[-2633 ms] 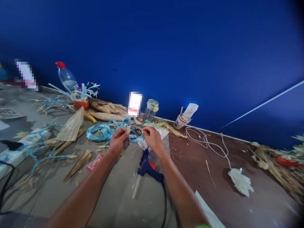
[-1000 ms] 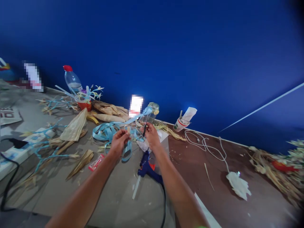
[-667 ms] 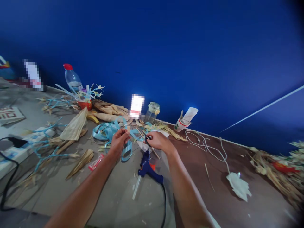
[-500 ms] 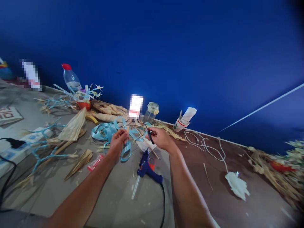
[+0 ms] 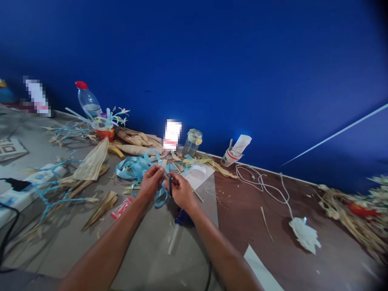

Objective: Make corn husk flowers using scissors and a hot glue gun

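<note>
My left hand point(image 5: 150, 181) is closed in a pinch on a small pale strip of corn husk point(image 5: 164, 163). My right hand point(image 5: 182, 193) grips a pair of scissors point(image 5: 170, 185) by the dark handles, blades pointing up, close beside the strip. Whether the blades touch it is too small to tell. Behind and left of my left hand lies a heap of light blue ribbon point(image 5: 130, 167). A blue glue gun point(image 5: 181, 217) with a clear glue stick point(image 5: 173, 239) rests beneath my right forearm, which hides much of it.
Dried husks point(image 5: 139, 139), a jar point(image 5: 192, 142) and a lit, blurred-out screen point(image 5: 172, 135) line the blue wall. A power strip point(image 5: 18, 198) and blue wired stems lie left. On the right are a white cup point(image 5: 229, 158), a white cable point(image 5: 273, 194) and crumpled tissue point(image 5: 304, 235).
My right hand has moved left with the scissors, bringing them up to the strip in my left hand. The right forearm now covers most of the glue gun.
</note>
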The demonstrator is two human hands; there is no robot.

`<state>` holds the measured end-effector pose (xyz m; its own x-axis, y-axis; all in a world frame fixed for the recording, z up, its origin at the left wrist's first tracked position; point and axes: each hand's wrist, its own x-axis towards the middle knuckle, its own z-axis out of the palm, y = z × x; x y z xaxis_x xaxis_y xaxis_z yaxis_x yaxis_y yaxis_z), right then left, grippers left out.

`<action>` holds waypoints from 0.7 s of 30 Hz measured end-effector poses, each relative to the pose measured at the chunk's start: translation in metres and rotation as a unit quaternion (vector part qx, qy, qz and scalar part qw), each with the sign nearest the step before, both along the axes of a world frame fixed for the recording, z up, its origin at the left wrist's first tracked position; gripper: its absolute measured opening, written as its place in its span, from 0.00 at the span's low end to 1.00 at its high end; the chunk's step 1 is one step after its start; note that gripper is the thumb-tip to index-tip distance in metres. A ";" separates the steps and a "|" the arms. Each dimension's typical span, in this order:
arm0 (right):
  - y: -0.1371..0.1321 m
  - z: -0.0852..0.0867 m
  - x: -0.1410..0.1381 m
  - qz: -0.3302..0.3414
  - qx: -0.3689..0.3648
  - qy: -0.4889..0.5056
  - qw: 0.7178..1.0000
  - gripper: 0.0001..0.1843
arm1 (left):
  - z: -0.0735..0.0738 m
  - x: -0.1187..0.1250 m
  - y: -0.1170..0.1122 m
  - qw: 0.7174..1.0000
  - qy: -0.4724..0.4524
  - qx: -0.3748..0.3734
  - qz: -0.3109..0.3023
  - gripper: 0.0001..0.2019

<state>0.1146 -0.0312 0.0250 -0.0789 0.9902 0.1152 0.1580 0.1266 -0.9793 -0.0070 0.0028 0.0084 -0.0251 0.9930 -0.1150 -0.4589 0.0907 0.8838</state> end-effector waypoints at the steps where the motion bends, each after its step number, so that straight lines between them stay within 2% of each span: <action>1: 0.000 -0.003 -0.001 -0.005 -0.002 0.021 1.000 0.14 | 0.000 0.000 0.000 1.000 0.004 -0.001 -0.005 0.15; 6: 0.001 -0.012 -0.005 -0.011 -0.005 0.071 0.997 0.15 | 0.001 0.000 -0.002 1.000 0.011 -0.005 -0.015 0.16; 10: 0.006 -0.005 0.002 -0.058 -0.003 0.120 0.991 0.18 | 0.003 0.000 -0.003 0.998 0.056 0.001 -0.040 0.17; 14: 0.013 0.007 0.015 -0.127 -0.002 0.145 0.981 0.26 | 0.004 0.000 -0.004 0.986 0.120 0.019 -0.112 0.19; 18: 0.016 0.011 0.024 -0.139 -0.023 0.146 0.979 0.25 | 0.004 0.001 -0.004 0.969 0.143 0.041 -0.198 0.19; 21: 0.015 0.012 0.026 -0.143 -0.039 0.140 0.979 0.24 | 0.005 0.001 -0.004 0.965 0.145 0.042 -0.216 0.19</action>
<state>0.1406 -0.0158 0.0369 0.2275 0.9736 0.0166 -0.0992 0.0401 -0.9943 -0.0058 -0.0015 0.0134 0.3751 0.9232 -0.0831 -0.1275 0.1403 0.9819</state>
